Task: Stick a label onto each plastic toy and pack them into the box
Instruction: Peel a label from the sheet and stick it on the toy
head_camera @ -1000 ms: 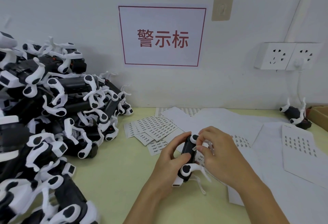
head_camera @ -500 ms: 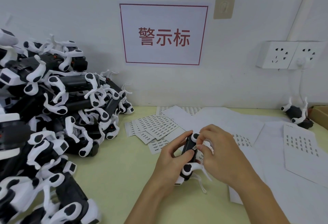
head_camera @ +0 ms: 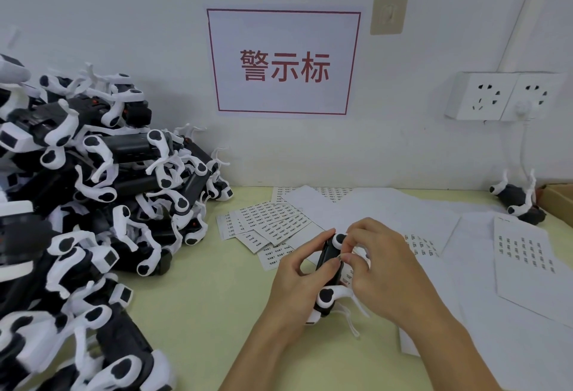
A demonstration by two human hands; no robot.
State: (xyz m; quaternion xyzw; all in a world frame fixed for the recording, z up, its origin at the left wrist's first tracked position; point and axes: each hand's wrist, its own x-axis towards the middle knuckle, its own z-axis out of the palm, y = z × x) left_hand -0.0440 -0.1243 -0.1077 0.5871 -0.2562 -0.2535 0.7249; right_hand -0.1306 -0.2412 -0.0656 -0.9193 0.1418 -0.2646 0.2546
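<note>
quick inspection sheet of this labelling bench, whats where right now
surface: pale green table, partly papered.
job's things: black and white toy held above the table; big toy pile at left; one toy at far right beside cardboard box; label strips; label sheet.
clutter: loose white sheets.
grippers: left hand grips the toy; right hand pinches at its side.
cables: white cord from wall sockets.
surroundings: white wall, red-lettered sign.
</note>
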